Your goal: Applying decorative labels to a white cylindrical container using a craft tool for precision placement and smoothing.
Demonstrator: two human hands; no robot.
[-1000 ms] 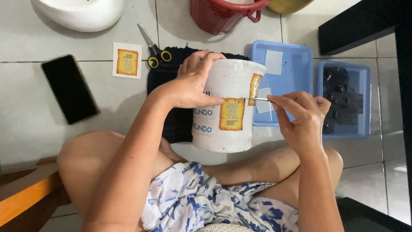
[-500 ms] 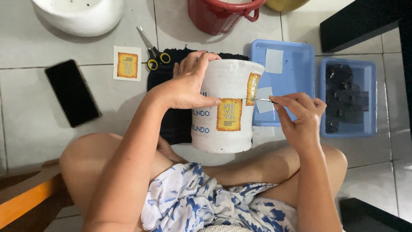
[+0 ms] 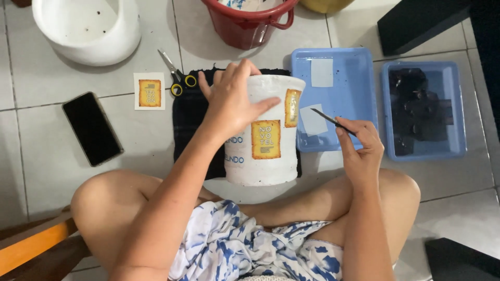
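Left hand (image 3: 232, 101) gripped the rim and upper wall of the white pot (image 3: 263, 138), fingers spread over the far edge, thumb pointing right across the front. The pot lay tilted on a black cloth (image 3: 188, 122) on the tiled floor (image 3: 47, 99), just beyond the crossed legs, already carrying orange-yellow square stickers (image 3: 265, 139) on its side. Right hand (image 3: 359, 148) pinched slim dark tweezers (image 3: 332, 119), tips pointing far-left over the near blue tray (image 3: 359, 83), where pale square pieces (image 3: 321, 73) sat.

Step judged: decal application, between placements. Next move would likely call for lifting one pale piece by the tweezers without tearing, then bringing it to a bare part of the wall.

Against the frame a second earlier: the tweezers were then at the pot's right-hand sticker; now they were apart from it, over the tray. The left hand had shifted up toward the rim.

Further out: scissors (image 3: 177, 73), spare sticker (image 3: 149, 91), black phone (image 3: 92, 128), white basin (image 3: 86, 31), red bucket (image 3: 250, 21), second blue tray (image 3: 423, 109) with dark contents.
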